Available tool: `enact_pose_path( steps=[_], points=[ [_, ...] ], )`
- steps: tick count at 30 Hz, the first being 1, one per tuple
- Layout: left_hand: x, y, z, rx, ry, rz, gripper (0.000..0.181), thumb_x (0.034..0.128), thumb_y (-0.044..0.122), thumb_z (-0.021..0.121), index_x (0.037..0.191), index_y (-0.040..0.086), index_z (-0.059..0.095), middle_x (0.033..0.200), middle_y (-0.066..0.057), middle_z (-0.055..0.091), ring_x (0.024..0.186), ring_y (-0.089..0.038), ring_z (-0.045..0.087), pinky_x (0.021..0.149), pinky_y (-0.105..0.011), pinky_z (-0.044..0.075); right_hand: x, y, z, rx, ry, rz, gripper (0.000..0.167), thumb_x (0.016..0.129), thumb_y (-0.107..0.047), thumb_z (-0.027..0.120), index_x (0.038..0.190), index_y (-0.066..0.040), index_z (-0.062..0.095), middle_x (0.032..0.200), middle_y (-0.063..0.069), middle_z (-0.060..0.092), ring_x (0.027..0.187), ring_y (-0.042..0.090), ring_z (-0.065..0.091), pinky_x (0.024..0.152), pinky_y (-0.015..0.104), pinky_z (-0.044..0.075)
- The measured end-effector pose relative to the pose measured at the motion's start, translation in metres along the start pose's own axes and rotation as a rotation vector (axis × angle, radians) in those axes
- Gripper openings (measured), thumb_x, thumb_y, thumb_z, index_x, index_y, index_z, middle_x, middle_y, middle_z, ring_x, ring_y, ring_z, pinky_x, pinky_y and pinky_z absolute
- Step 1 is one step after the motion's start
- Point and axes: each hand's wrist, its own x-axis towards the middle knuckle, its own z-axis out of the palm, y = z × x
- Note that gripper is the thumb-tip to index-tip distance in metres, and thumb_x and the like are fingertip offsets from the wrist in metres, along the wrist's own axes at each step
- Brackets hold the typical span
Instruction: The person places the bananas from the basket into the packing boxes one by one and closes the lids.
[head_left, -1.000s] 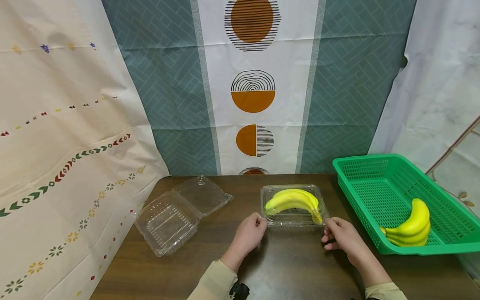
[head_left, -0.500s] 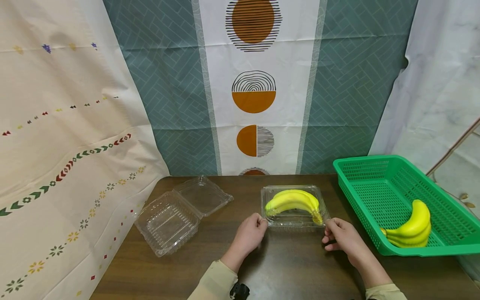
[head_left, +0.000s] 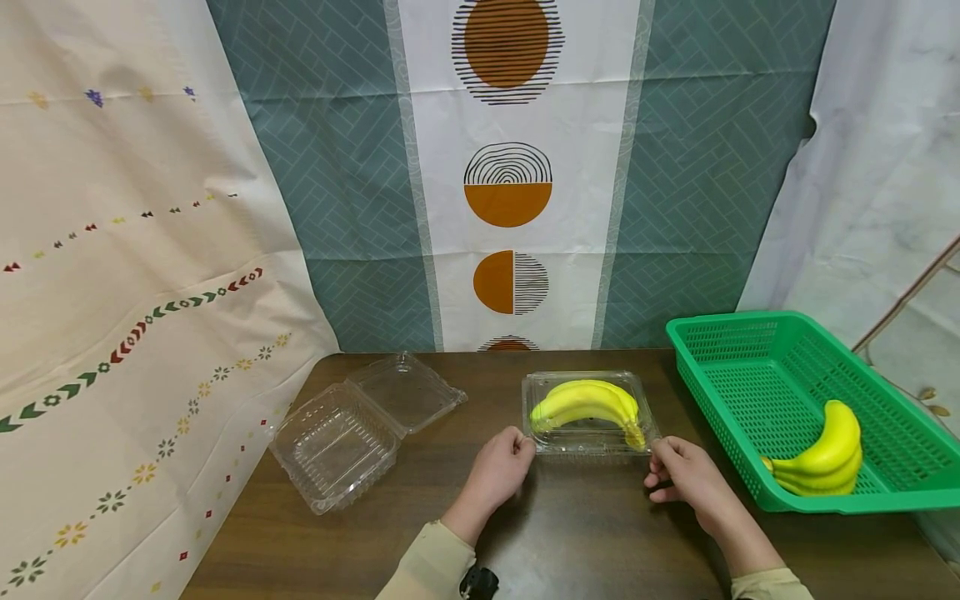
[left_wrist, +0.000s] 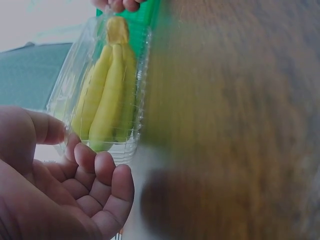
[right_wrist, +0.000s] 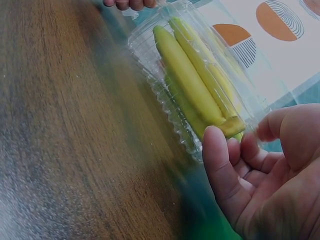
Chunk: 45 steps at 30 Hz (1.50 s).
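A clear plastic container (head_left: 555,446) with its lid down holds a bunch of yellow bananas (head_left: 588,400). My left hand (head_left: 498,467) pinches its near left corner between thumb and curled index finger. At the near right corner, my right hand (head_left: 688,477) pinches the rim the same way. In the left wrist view the bananas (left_wrist: 107,95) show through the plastic beside my left hand (left_wrist: 70,185). The right wrist view has the stem end of the bananas (right_wrist: 195,75) close to my right hand (right_wrist: 265,175), whose other fingers are partly bent.
Another clear container (head_left: 337,442) lies unlidded at the left of the brown table (head_left: 585,533), its lid folded back. At the right stands a green basket (head_left: 720,408) with a bunch of bananas (head_left: 825,454) inside. Patterned cloths hang behind and beside the table.
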Motion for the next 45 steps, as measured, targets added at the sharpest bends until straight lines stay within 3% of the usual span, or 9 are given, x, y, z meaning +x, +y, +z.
enact_pose_path(
  steps=[7, 13, 21, 26, 36, 40, 45],
  points=[
    [-0.001, -0.002, -0.001, 0.001, -0.019, -0.015, 0.02, 0.1043, 0.022, 0.062, 0.085, 0.017, 0.06, 0.077, 0.004, 0.057, 0.07, -0.014, 0.055, 0.069, -0.034, 0.047, -0.002, 0.0, -0.001, 0.001, -0.006, 0.013, 0.034, 0.118, -0.026, 0.049, 0.097, -0.001, 0.058, 0.094, 0.011, 0.062, 0.083, 0.025, 0.07, 0.068, 0.041, 0.066],
    [0.0, -0.006, 0.0, 0.021, 0.016, 0.032, 0.019, 0.105, 0.027, 0.063, 0.089, 0.018, 0.059, 0.081, 0.005, 0.057, 0.074, -0.014, 0.056, 0.071, -0.039, 0.049, -0.004, -0.003, -0.001, -0.006, -0.013, 0.011, 0.034, 0.118, -0.028, 0.049, 0.103, 0.001, 0.058, 0.098, 0.013, 0.063, 0.084, 0.026, 0.07, 0.069, 0.042, 0.066],
    [-0.001, -0.002, -0.003, 0.02, -0.006, -0.024, 0.016, 0.1067, 0.027, 0.066, 0.099, 0.015, 0.058, 0.091, 0.001, 0.059, 0.081, -0.016, 0.058, 0.075, -0.04, 0.05, -0.008, -0.005, -0.002, -0.013, -0.01, 0.007, 0.043, 0.119, -0.036, 0.052, 0.137, 0.004, 0.049, 0.106, 0.016, 0.064, 0.088, 0.027, 0.071, 0.071, 0.043, 0.066],
    [0.001, 0.002, -0.004, 0.013, 0.015, -0.023, 0.015, 0.1078, 0.027, 0.066, 0.103, 0.014, 0.059, 0.098, 0.001, 0.059, 0.087, -0.017, 0.06, 0.079, -0.041, 0.051, -0.01, -0.008, -0.002, -0.024, 0.001, -0.004, 0.051, 0.119, -0.036, 0.053, 0.15, 0.003, 0.04, 0.116, 0.021, 0.064, 0.089, 0.028, 0.071, 0.072, 0.043, 0.066],
    [0.0, 0.004, -0.003, 0.038, 0.086, 0.022, 0.014, 0.1063, 0.023, 0.068, 0.107, 0.011, 0.061, 0.102, 0.0, 0.059, 0.089, -0.019, 0.063, 0.079, -0.04, 0.052, -0.014, -0.011, -0.002, -0.094, 0.021, -0.032, 0.057, 0.118, -0.037, 0.056, 0.156, 0.003, 0.039, 0.129, 0.027, 0.063, 0.091, 0.027, 0.072, 0.071, 0.041, 0.065],
    [0.001, 0.005, -0.002, 0.027, 0.089, 0.012, 0.02, 0.1079, 0.023, 0.068, 0.118, 0.008, 0.061, 0.108, -0.002, 0.06, 0.091, -0.019, 0.063, 0.081, -0.042, 0.053, -0.015, -0.012, -0.003, -0.147, 0.025, -0.052, 0.064, 0.117, -0.042, 0.056, 0.16, 0.003, 0.039, 0.138, 0.029, 0.061, 0.095, 0.027, 0.072, 0.073, 0.04, 0.065],
    [0.002, 0.008, 0.001, 0.028, 0.075, 0.015, 0.045, 0.1094, 0.025, 0.067, 0.147, 0.002, 0.057, 0.124, -0.01, 0.061, 0.093, -0.015, 0.065, 0.078, -0.041, 0.056, -0.016, -0.013, -0.005, -0.234, 0.028, -0.079, 0.074, 0.117, -0.047, 0.055, 0.166, 0.003, 0.034, 0.151, 0.033, 0.056, 0.103, 0.028, 0.073, 0.074, 0.04, 0.066]
  ],
)
